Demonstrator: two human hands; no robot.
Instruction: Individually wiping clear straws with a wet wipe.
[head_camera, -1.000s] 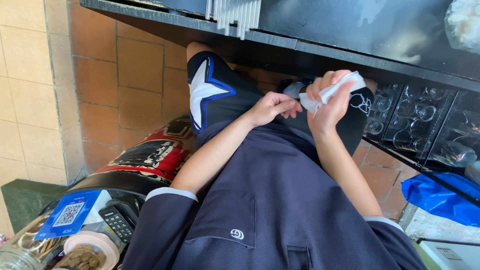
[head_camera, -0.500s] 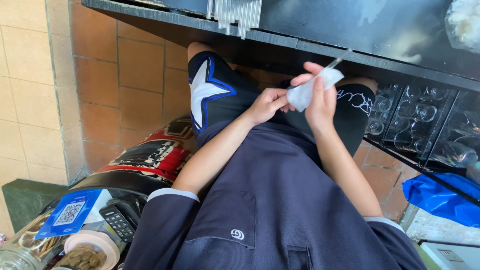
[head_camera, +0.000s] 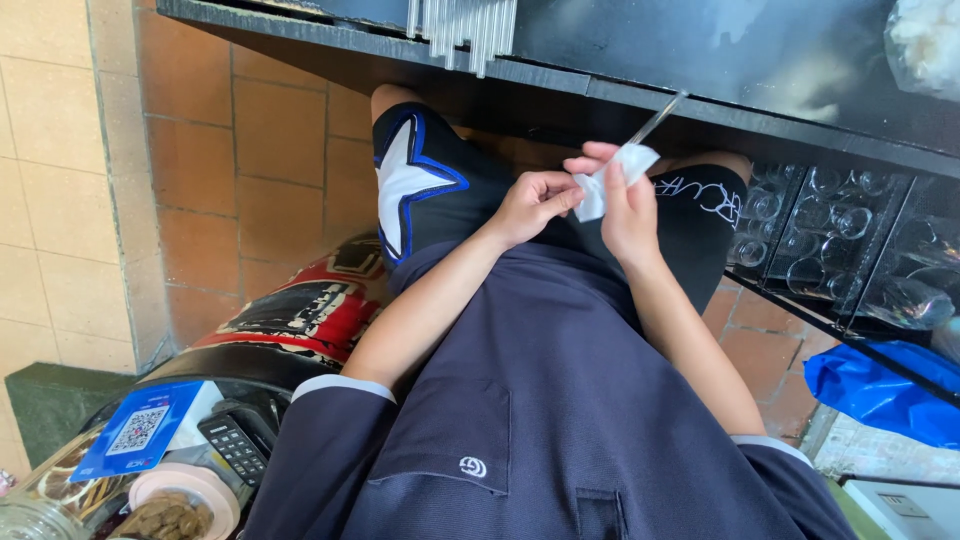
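**Both hands busy with a white cloth and a thin metal stick**

Both hands are up in front of me, over my lap. My right hand (head_camera: 628, 210) is closed around a white cloth (head_camera: 612, 176). The cloth is bunched up, and my fingers and thumb press it from both sides. A thin metal stick (head_camera: 656, 118) pokes out of the top of the cloth. It leans up and to the right, toward the dark counter (head_camera: 700, 95). I cannot tell what kind of tool the stick is, because the cloth hides its lower part.

My left hand (head_camera: 532, 203) is just beside the right one. Its fingers are curled in, and its fingertips pinch the lower left edge of the cloth. So the two hands hold the same cloth, close together, almost touching.

Under my hands I see my black shorts (head_camera: 440, 195) with a big white star on the left leg. My dark blue shirt (head_camera: 540, 400) fills the bottom of the view.

Clear straws (head_camera: 462, 25) hang over the counter edge, up above my hands. To my right, under the counter, is a rack of glass cups (head_camera: 840, 235). A blue plastic bag (head_camera: 880, 390) lies below the rack. Far down on my left sit a blue card (head_camera: 140, 432), a small black calculator (head_camera: 235, 448) and a jar (head_camera: 165, 510) of brown bits. They are well apart from my hands.
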